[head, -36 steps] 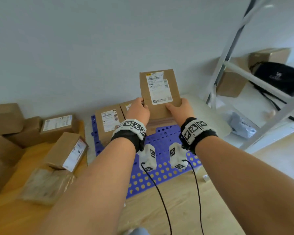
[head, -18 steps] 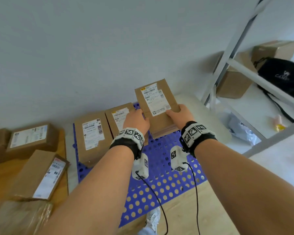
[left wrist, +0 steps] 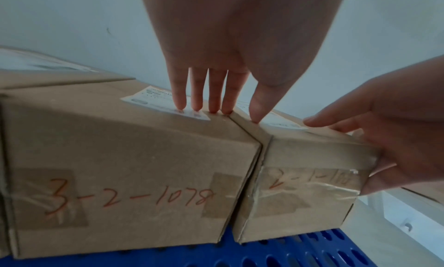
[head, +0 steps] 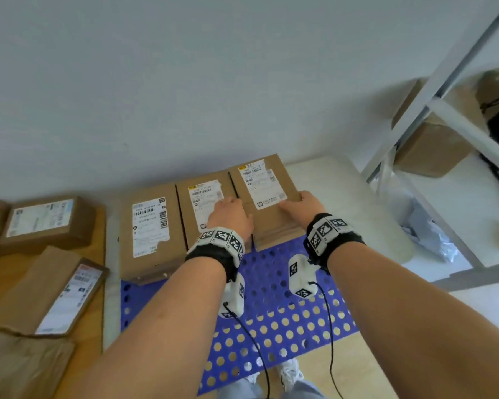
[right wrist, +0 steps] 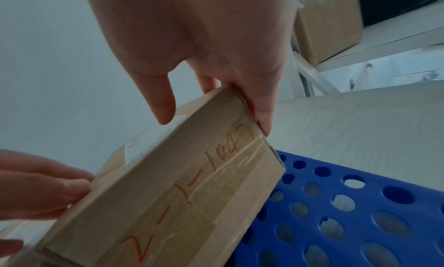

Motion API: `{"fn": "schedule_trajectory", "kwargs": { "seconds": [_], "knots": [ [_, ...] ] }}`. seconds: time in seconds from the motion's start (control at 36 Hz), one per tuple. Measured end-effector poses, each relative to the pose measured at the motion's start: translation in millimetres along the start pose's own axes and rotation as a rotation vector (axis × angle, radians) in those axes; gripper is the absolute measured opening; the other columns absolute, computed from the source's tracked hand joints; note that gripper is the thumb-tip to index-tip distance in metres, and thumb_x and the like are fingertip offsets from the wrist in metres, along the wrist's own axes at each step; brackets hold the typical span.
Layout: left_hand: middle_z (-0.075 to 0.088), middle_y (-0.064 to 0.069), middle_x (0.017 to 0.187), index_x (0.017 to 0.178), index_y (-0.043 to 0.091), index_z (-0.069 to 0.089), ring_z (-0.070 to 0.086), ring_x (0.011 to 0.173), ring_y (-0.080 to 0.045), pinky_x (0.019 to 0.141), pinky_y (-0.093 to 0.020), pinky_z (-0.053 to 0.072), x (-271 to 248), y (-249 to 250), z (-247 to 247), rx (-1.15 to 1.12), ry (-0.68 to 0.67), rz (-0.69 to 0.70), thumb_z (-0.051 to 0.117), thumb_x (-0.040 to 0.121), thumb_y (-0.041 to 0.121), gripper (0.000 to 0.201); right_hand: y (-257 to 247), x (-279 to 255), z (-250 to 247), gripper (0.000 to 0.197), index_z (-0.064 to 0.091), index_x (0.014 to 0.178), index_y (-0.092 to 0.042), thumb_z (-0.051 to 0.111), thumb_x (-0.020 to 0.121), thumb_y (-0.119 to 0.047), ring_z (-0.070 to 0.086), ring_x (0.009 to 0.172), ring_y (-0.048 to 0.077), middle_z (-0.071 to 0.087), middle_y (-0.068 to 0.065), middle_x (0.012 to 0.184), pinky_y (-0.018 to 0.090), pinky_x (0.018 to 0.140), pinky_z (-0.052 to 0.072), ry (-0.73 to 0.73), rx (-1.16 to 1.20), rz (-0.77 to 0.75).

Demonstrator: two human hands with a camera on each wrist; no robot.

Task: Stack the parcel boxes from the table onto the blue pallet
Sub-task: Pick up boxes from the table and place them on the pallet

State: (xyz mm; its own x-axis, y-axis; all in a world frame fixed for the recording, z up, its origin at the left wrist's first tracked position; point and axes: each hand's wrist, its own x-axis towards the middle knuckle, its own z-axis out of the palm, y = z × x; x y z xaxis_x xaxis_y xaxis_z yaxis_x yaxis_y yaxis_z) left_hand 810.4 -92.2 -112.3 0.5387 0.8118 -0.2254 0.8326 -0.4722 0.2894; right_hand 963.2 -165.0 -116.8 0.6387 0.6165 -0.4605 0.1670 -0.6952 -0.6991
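Three brown cardboard parcel boxes sit in a row along the far edge of the blue perforated plastic pallet (head: 274, 309). The right hand (head: 301, 204) grips the rightmost box (head: 267, 197); the left hand (head: 231, 216) lies flat, fingers straight, on the middle box (head: 205, 205).

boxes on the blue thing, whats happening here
A person is stacking parcel boxes onto a blue pallet. Three boxes sit in a row at its far edge. The right hand grips the rightmost box at its right side, while the left hand lies with straight fingers across the middle box and the seam between the two. More boxes wait on the wooden table to the left.
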Motion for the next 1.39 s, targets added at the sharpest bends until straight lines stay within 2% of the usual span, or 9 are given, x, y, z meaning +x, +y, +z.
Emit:
{"fn": "schedule_trajectory", "kwargs": {
  "seconds": [0.28, 0.39, 0.56, 0.72, 0.92, 1.06, 1.17, 1.25, 1.39],
  "knots": [
    [0.044, -0.011, 0.138, 0.133, 0.007, 0.047, 0.04, 0.127, -0.029, 0.107, -0.038, 0.036, -1, 12, 11, -0.043, 0.05, -0.108, 0.053, 0.093, 0.03, 0.046, 8, 21, 3, 0.073, 0.041, 0.138, -0.012, 0.067, 0.075, -0.037, 0.058, 0.112, 0.029, 0.059, 0.008, 0.128, 0.042, 0.096, 0.049, -0.142, -0.039, 0.036],
    [0.044, -0.011, 0.141, 0.137, 0.008, 0.044, 0.039, 0.131, -0.028, 0.109, -0.037, 0.034, -1, 14, 14, -0.076, 0.041, -0.161, 0.054, 0.093, 0.029, 0.05, 13, 25, 4, 0.072, 0.035, 0.14, -0.01, 0.069, 0.08, -0.032, 0.057, 0.114, 0.029, 0.056, 0.008, 0.129, 0.04, 0.094, 0.05, -0.144, -0.079, 0.001],
    [0.051, -0.007, 0.13, 0.132, 0.012, 0.048, 0.05, 0.118, -0.025, 0.099, -0.037, 0.043, -1, 17, 10, -0.099, 0.002, -0.218, 0.055, 0.09, 0.022, 0.044, 18, 26, 9, 0.074, 0.033, 0.137, -0.012, 0.068, 0.077, -0.036, 0.058, 0.11, 0.029, 0.054, 0.011, 0.127, 0.043, 0.092, 0.052, -0.153, -0.122, -0.056],
    [0.047, -0.007, 0.137, 0.136, 0.012, 0.044, 0.046, 0.125, -0.025, 0.103, -0.038, 0.04, -5, 24, 12, -0.116, 0.014, -0.257, 0.053, 0.092, 0.021, 0.047, 16, 27, 5, 0.071, 0.035, 0.136, -0.011, 0.069, 0.078, -0.034, 0.057, 0.111, 0.031, 0.052, 0.013, 0.128, 0.044, 0.092, 0.051, -0.132, -0.166, -0.072],
    [0.04, -0.009, 0.146, 0.138, 0.009, 0.043, 0.034, 0.136, -0.025, 0.113, -0.039, 0.03, -22, 25, 8, -0.004, 0.085, -0.218, 0.054, 0.093, 0.028, 0.051, 0, 20, -1, 0.075, 0.024, 0.147, -0.015, 0.061, 0.083, -0.023, 0.036, 0.131, 0.036, 0.033, 0.015, 0.145, 0.046, 0.105, 0.039, 0.006, -0.401, -0.298],
    [0.023, -0.004, 0.157, 0.148, 0.014, 0.032, 0.019, 0.145, -0.022, 0.118, -0.039, 0.02, -41, 15, -6, 0.047, 0.134, -0.248, 0.048, 0.095, 0.029, 0.057, -20, 3, 5, 0.072, 0.025, 0.148, -0.014, 0.058, 0.084, -0.018, 0.032, 0.134, 0.037, 0.032, 0.018, 0.146, 0.048, 0.108, 0.036, 0.006, -0.566, -0.467],
    [0.026, -0.003, 0.156, 0.147, 0.016, 0.033, 0.023, 0.143, -0.022, 0.117, -0.037, 0.02, -60, -6, -18, 0.053, 0.177, -0.296, 0.049, 0.094, 0.025, 0.056, -37, -19, 20, 0.069, 0.024, 0.15, -0.014, 0.052, 0.087, -0.013, 0.025, 0.14, 0.036, 0.026, 0.017, 0.153, 0.046, 0.114, 0.029, -0.025, -0.642, -0.556],
    [0.039, -0.005, 0.147, 0.139, 0.012, 0.042, 0.033, 0.136, -0.025, 0.114, -0.042, 0.026, -77, -27, -28, 0.075, 0.209, -0.341, 0.049, 0.091, 0.02, 0.049, -50, -39, 39, 0.067, 0.029, 0.146, -0.013, 0.054, 0.083, -0.012, 0.033, 0.133, 0.037, 0.03, 0.016, 0.149, 0.046, 0.111, 0.032, -0.058, -0.658, -0.643],
    [0.033, -0.004, 0.152, 0.144, 0.014, 0.037, 0.029, 0.139, -0.024, 0.114, -0.039, 0.024, -118, -71, -43, 0.059, 0.241, -0.447, 0.045, 0.093, 0.022, 0.052, -67, -77, 77, 0.066, 0.032, 0.144, -0.014, 0.059, 0.084, -0.019, 0.033, 0.134, 0.035, 0.032, 0.014, 0.148, 0.044, 0.109, 0.034, -0.114, -0.73, -0.735]
  ]
}}
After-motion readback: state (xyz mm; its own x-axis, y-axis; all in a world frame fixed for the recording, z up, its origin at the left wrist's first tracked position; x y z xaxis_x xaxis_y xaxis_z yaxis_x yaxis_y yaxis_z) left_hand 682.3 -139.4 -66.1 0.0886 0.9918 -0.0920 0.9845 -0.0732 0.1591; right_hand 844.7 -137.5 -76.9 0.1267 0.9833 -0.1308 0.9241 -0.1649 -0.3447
